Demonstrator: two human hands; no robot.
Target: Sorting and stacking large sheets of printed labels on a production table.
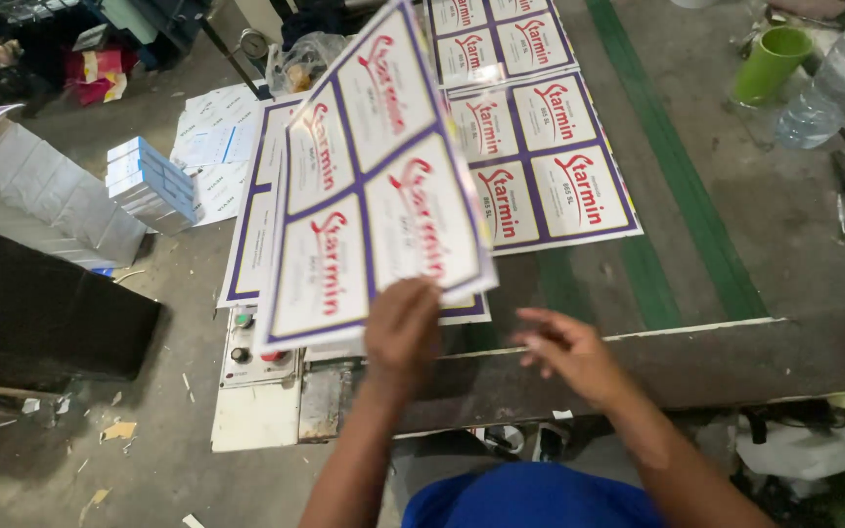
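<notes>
**Up off the stack — one printed sheet pinched at its near edge**

Now, look at the left hand (401,328): its fingers are closed on the near edge of the printed sheet (376,171), thumb side hidden underneath, and the sheet rises from that pinch toward 12 o'clock, tilted, well clear of the desk (677,367). It is a thin card sheet, white panels with red script framed in purple bands. I'd judge it light and fairly stiff, yet held by one edge it will bow and flap — a second grip on the far side or a long edge would steady it. Glossy too, so likely slippery between fingertips.

The right hand (564,350) hovers at 3 o'clock of the left, empty, fingers loosely spread and a little blurred, touching nothing I can make out.

Behind the lifted sheet, at 12 to 1 o'clock, more matching sheets (540,156) lie flat and overlapping on the floor beside a green painted stripe (672,166). Out at 9 o'clock sits a stack of small blue-and-white boxes (152,184), with a dark flat board (41,308) below it. At 2 o'clock stand a green cup (770,64) and a clear plastic bottle (838,78). Under the sheet's near corner is a small control panel with buttons (246,347).
</notes>
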